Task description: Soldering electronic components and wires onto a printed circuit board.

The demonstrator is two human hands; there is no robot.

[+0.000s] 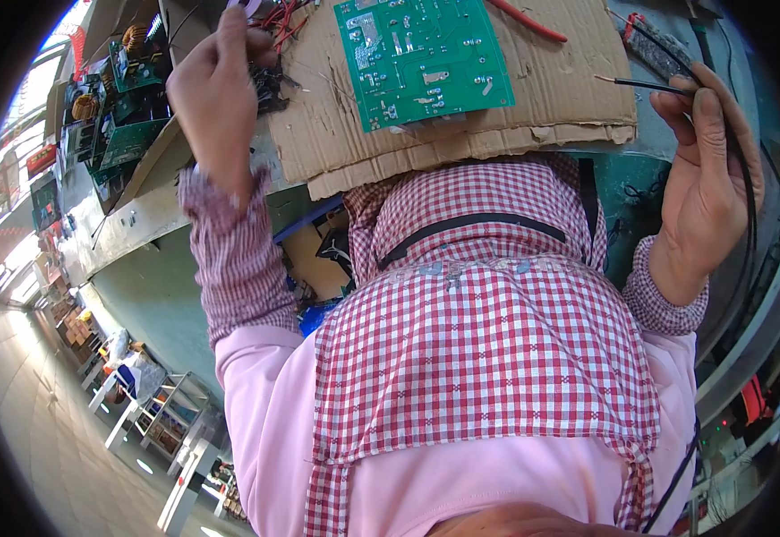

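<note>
My right hand (705, 183) pinches a black wire (654, 85) between thumb and fingers. Its bare copper end points left, toward the board, and the black length runs down past my wrist. A green circuit board (421, 67) lies solder side up on a sheet of corrugated cardboard (578, 107). To the left of the board, my left hand (218, 94) is raised with fingers closed at the picture's top edge. Something pale purple (248, 5) shows at its fingertips, too cut off to name. Red wires (293, 25) and short black wires (271, 88) lie beside that hand.
Boards with copper coils (130, 67) stand in a box at the left. A thick red wire (528, 21) lies on the cardboard behind the board. Behind my right hand is a plastic-wrapped bundle (656, 49). The cardboard's torn front edge is close to my apron (488, 358).
</note>
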